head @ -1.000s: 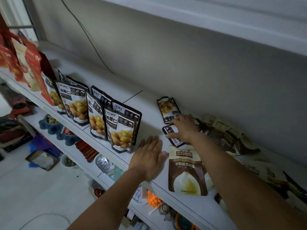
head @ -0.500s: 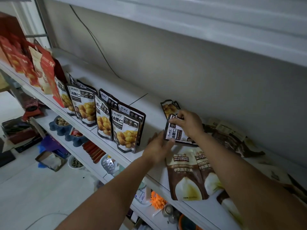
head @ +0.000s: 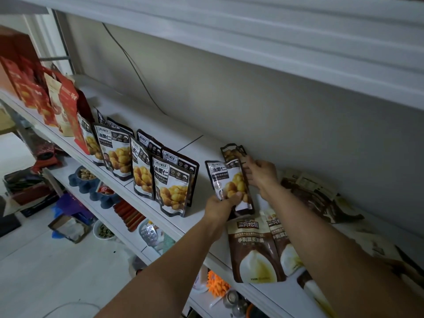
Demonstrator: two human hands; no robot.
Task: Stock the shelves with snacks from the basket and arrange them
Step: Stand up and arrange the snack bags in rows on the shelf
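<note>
Chestnut pouch is being held upright over the white shelf.
Your left hand is gripping its lower edge with curled fingers, your right hand is pinching its upper right edge, between the standing row of pouches and the flat brown pouches.
</note>
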